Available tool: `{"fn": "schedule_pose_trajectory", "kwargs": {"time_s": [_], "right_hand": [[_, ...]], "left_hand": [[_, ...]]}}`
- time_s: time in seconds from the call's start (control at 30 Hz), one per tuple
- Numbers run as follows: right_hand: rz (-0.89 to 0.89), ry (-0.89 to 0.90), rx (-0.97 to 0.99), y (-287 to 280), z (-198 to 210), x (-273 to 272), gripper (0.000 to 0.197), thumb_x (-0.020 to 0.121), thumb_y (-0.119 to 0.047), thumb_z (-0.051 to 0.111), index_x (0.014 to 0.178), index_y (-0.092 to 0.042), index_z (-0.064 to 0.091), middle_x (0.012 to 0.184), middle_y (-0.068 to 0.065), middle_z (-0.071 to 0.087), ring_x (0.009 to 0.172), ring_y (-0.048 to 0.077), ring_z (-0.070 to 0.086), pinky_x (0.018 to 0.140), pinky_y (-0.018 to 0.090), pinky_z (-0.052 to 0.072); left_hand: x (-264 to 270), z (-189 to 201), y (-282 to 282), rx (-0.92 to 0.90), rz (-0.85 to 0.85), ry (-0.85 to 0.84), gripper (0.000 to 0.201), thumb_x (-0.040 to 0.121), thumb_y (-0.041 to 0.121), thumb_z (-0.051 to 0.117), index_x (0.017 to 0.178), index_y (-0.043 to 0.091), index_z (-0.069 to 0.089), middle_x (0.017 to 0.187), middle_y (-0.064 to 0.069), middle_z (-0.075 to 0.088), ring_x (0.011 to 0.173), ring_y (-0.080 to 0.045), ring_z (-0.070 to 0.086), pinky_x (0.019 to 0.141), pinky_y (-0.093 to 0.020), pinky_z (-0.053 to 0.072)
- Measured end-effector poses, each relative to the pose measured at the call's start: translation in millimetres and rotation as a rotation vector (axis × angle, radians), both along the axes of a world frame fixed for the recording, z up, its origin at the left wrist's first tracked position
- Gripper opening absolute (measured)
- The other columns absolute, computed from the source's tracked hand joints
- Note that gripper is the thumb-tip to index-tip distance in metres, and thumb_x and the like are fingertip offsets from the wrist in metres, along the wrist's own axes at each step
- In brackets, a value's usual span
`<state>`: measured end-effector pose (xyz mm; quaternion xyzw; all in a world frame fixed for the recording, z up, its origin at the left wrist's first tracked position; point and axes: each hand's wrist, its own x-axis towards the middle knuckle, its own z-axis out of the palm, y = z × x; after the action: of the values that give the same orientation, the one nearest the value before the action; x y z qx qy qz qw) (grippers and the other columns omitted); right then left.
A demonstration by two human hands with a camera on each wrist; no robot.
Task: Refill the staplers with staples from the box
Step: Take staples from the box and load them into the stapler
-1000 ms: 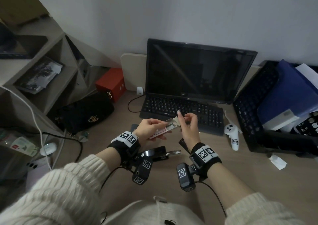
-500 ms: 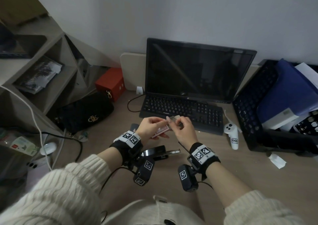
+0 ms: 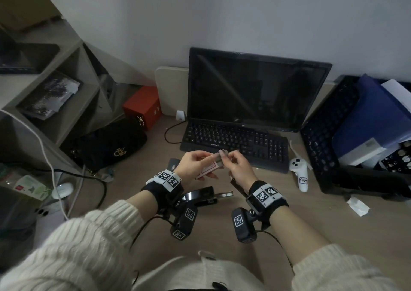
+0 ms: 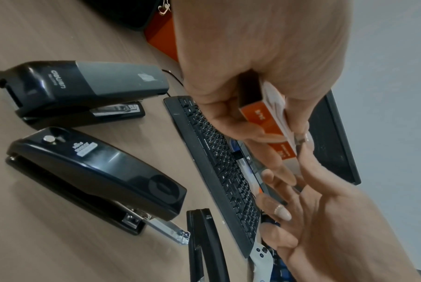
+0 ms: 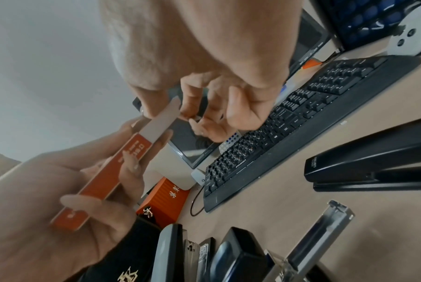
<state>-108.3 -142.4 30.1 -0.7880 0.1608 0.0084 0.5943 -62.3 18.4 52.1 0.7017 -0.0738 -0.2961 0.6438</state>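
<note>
I see a wooden desk carrying three black staplers, black keyboard, white controller, black handbag, orange box

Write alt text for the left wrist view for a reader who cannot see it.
The left hand holds a small orange and white staple box above a wooden desk while the right hand reaches its open end. On the desk lie three black staplers, the middle stapler with its metal staple tray slid out, beside a black keyboard.
</note>
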Motion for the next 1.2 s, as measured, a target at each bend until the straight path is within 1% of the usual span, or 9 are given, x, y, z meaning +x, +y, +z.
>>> {"fn": "schedule_pose_trajectory", "kwargs": {"time_s": [0.23, 0.37, 0.5, 0.57, 0.67, 0.77, 0.9, 1.0, 1.2], "right_hand": [[0.211, 0.161, -0.025, -12, 6, -6, 0.031, 0.089, -0.041, 0.061, 0.096, -0.011, 0.054, 0.085, 0.001, 0.062, 0.064, 0.013, 0.052, 0.045, 0.021, 0.031], [0.302, 0.163, -0.058, -14, 5, -9, 0.017, 0.09, -0.036, 0.062, 0.086, -0.021, 0.054, 0.09, 0.001, 0.066, 0.059, 0.011, 0.056, 0.038, 0.017, 0.027], [0.3, 0.152, -0.079, -14, 5, -10, 0.019, 0.092, -0.034, 0.059, 0.09, -0.015, 0.057, 0.09, 0.003, 0.067, 0.055, 0.013, 0.059, 0.036, 0.014, 0.03], [0.281, 0.143, -0.105, -15, 4, -10, 0.03, 0.091, -0.037, 0.059, 0.096, -0.007, 0.062, 0.089, 0.006, 0.068, 0.055, 0.016, 0.061, 0.04, 0.013, 0.037], [0.289, 0.119, -0.088, -16, 3, -10, 0.033, 0.09, -0.038, 0.06, 0.097, -0.005, 0.065, 0.085, 0.006, 0.067, 0.06, 0.019, 0.062, 0.054, 0.022, 0.052], [0.289, 0.076, -0.132, -17, 4, -10, 0.028, 0.093, -0.036, 0.057, 0.093, -0.009, 0.065, 0.081, 0.003, 0.064, 0.054, 0.008, 0.057, 0.054, 0.017, 0.049], [0.273, 0.019, -0.157, -18, 3, -8, 0.03, 0.095, -0.036, 0.052, 0.087, -0.01, 0.065, 0.074, 0.0, 0.056, 0.065, 0.014, 0.053, 0.059, 0.016, 0.043], [0.21, -0.063, -0.138, -16, 1, -7, 0.029, 0.095, -0.031, 0.055, 0.081, -0.008, 0.065, 0.066, -0.003, 0.053, 0.06, 0.016, 0.05, 0.058, 0.023, 0.042], [0.066, -0.207, -0.141, -18, 0, 0, 0.015, 0.088, -0.026, 0.066, 0.077, -0.018, 0.072, 0.079, 0.001, 0.059, 0.074, 0.019, 0.058, 0.071, 0.034, 0.049]], "left_hand": [[5, -6, 9, 0.053, -0.091, 0.0, 0.031, 0.092, 0.029, 0.067, 0.109, 0.003, 0.069, 0.082, -0.009, 0.073, 0.058, -0.017, 0.071, 0.041, -0.017, 0.045], [4, -9, 13, 0.099, -0.162, -0.009, 0.034, 0.091, 0.032, 0.069, 0.106, 0.002, 0.07, 0.07, 0.0, 0.074, 0.056, -0.014, 0.07, 0.042, -0.017, 0.046], [6, -9, 14, 0.113, -0.159, -0.005, 0.025, 0.089, 0.033, 0.07, 0.096, 0.009, 0.071, 0.067, 0.001, 0.073, 0.054, -0.013, 0.07, 0.042, -0.016, 0.046], [7, -10, 16, 0.143, -0.175, -0.01, 0.023, 0.089, 0.036, 0.069, 0.092, 0.014, 0.071, 0.07, 0.001, 0.074, 0.055, -0.012, 0.07, 0.042, -0.016, 0.046], [10, -13, 18, 0.146, -0.173, 0.006, 0.028, 0.088, 0.039, 0.069, 0.096, 0.013, 0.071, 0.079, -0.003, 0.076, 0.059, -0.014, 0.071, 0.042, -0.016, 0.046], [10, -14, 17, 0.143, -0.16, 0.01, 0.03, 0.089, 0.039, 0.069, 0.1, 0.011, 0.071, 0.076, -0.001, 0.074, 0.059, -0.013, 0.071, 0.043, -0.017, 0.046], [11, -12, 16, 0.108, -0.157, 0.025, 0.026, 0.09, 0.037, 0.067, 0.101, 0.013, 0.071, 0.076, 0.0, 0.074, 0.06, -0.012, 0.071, 0.043, -0.016, 0.046], [10, -13, 17, 0.063, -0.144, 0.057, 0.026, 0.093, 0.032, 0.065, 0.106, 0.01, 0.069, 0.078, -0.003, 0.074, 0.059, -0.013, 0.07, 0.043, -0.016, 0.046], [14, -19, 20, -0.006, -0.145, 0.093, 0.027, 0.096, 0.033, 0.06, 0.113, 0.013, 0.065, 0.098, -0.012, 0.077, 0.064, -0.017, 0.07, 0.041, -0.017, 0.044]]}}
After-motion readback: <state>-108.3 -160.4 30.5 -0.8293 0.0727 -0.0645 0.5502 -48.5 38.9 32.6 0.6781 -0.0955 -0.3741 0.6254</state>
